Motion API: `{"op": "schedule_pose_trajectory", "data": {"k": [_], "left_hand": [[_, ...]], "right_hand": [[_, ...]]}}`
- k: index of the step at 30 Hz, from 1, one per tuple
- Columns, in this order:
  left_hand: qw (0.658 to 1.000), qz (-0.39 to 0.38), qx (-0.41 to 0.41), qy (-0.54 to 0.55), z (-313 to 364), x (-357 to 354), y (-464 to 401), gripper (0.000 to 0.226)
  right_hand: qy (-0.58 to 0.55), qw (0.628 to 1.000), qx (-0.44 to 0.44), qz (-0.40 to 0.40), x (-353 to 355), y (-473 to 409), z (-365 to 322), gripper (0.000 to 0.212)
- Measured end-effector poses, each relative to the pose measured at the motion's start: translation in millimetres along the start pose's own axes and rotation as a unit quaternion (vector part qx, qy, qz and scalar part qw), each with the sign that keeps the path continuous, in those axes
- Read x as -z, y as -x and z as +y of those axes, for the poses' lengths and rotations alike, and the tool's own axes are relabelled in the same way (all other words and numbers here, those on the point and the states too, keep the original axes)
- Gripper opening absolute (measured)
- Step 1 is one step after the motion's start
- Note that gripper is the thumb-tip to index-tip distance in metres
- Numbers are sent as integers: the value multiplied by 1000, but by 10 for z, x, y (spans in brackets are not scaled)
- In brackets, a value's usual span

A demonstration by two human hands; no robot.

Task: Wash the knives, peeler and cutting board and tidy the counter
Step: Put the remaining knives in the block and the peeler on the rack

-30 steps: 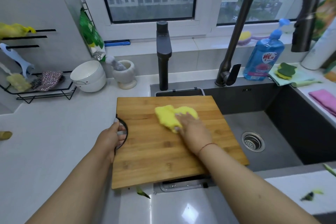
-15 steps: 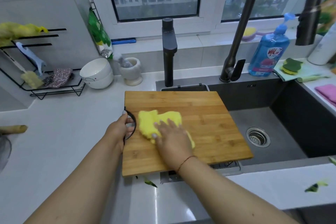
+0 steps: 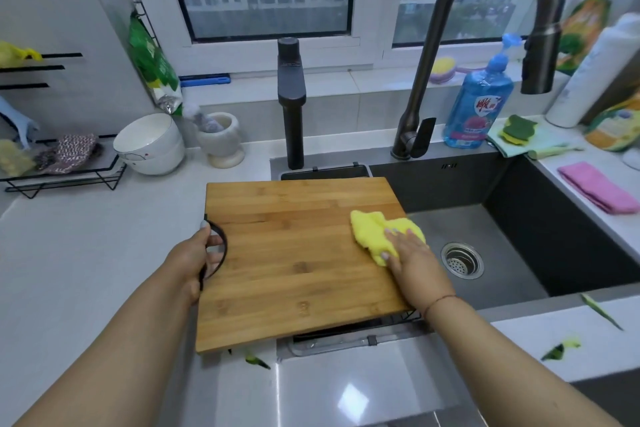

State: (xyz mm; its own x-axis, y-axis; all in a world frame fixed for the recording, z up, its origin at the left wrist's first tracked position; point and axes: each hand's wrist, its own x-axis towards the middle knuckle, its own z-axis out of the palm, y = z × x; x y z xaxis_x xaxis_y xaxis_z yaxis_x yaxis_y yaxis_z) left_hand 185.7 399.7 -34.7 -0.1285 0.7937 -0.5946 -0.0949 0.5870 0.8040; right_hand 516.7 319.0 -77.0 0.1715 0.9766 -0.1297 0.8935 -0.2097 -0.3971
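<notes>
Now the cutting board (image 3: 298, 260) lies flat across the left end of the sink (image 3: 519, 253), its left part over the table (image 3: 86, 253). The left hand (image 3: 194, 260) grips the black loop handle (image 3: 218, 250) at the board's left edge, fingers curled through it. The right hand (image 3: 412, 263) presses a yellow cloth (image 3: 374, 232) onto the board's right edge, fingers straight and flat on the cloth. Green peel scraps (image 3: 559, 350) lie on the table near the sink's front rim.
</notes>
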Motion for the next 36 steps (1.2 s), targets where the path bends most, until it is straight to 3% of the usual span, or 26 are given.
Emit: {"op": "schedule_pose_trajectory", "data": {"k": [5, 9, 13, 17, 23, 29, 36], "left_hand": [[1000, 0, 3, 4, -20, -65, 3, 46], [1000, 23, -17, 6, -20, -105, -61, 46], [998, 55, -21, -1, -58, -72, -162, 48], [998, 56, -8, -18, -104, -61, -198, 49], [999, 44, 6, -19, -104, -113, -79, 49], [997, 66, -13, -27, -48, -212, 84, 49], [990, 79, -50, -103, 179, -30, 252, 65]], "right_hand": [[-39, 994, -97, -18, 148, -461, 95, 54], [-21, 992, -124, -25, 193, -684, 57, 53], [12, 993, -120, -17, 201, -470, 143, 52], [76, 972, -215, -49, 200, -166, 230, 53], [-135, 955, -259, -56, 539, -735, -5, 52], [-211, 930, -297, -52, 552, -845, -105, 54], [-366, 856, -364, 12, 680, -819, -269, 55]]}}
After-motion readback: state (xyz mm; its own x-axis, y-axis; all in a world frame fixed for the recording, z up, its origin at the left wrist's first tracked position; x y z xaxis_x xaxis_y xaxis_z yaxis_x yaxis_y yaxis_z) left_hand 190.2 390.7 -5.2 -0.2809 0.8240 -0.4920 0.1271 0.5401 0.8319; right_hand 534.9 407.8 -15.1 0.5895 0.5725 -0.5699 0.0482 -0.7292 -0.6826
